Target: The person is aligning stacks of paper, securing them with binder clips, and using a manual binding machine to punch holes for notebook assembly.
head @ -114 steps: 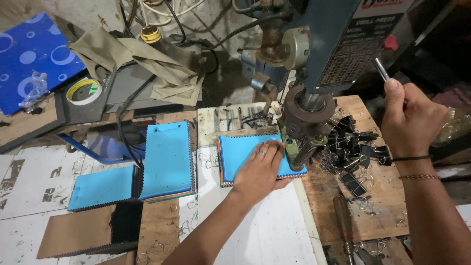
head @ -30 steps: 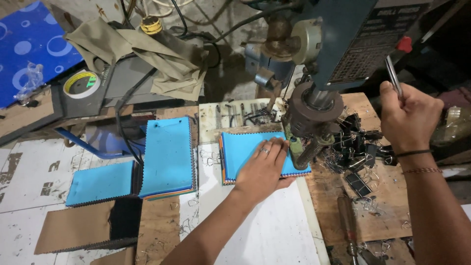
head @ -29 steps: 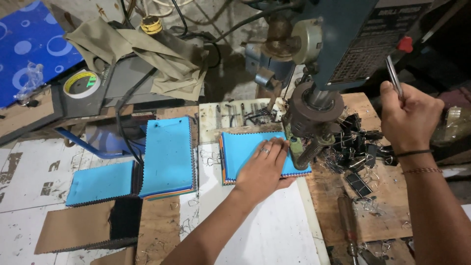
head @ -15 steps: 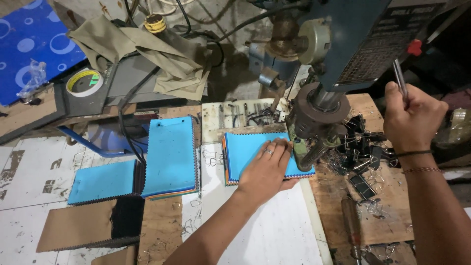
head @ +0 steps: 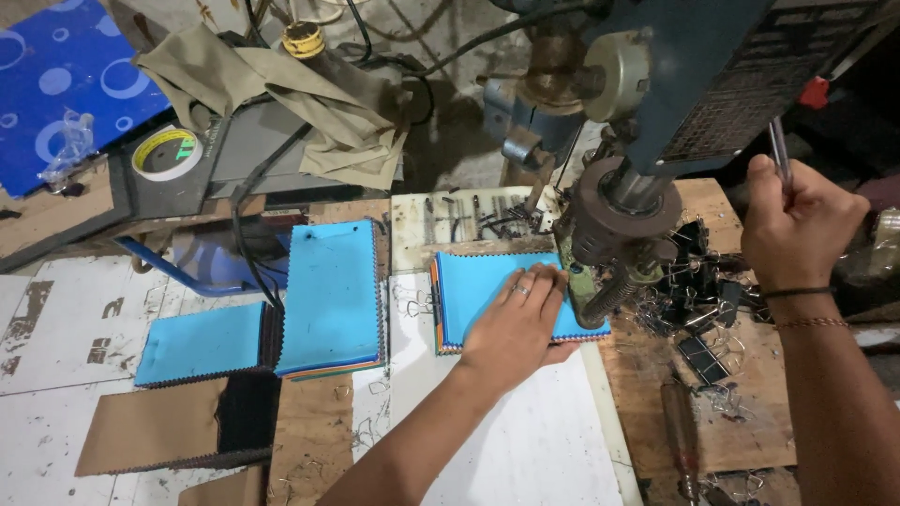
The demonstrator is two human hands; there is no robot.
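Note:
My left hand (head: 514, 319) lies flat, fingers together, on a blue stack of fabric swatches (head: 469, 292) with zigzag edges. The stack sits under the head (head: 614, 220) of a blue-grey bench machine. My right hand (head: 797, 225) is closed around the machine's thin metal lever (head: 778, 155) at the upper right. A second, taller blue swatch stack (head: 330, 295) lies to the left, and a lower blue one (head: 202, 342) beside it.
Black binder clips (head: 698, 300) and metal shavings litter the wooden board at the right. A screwdriver (head: 680, 436) lies near the front. A tape roll (head: 166, 153), crumpled khaki cloth (head: 309, 94), a blue patterned sheet (head: 66, 84) and cardboard (head: 150, 436) surround the work area.
Both hands keep their hold and place across the frames. Only the view shifts slightly; the right hand stays on the lever, the left on the stack.

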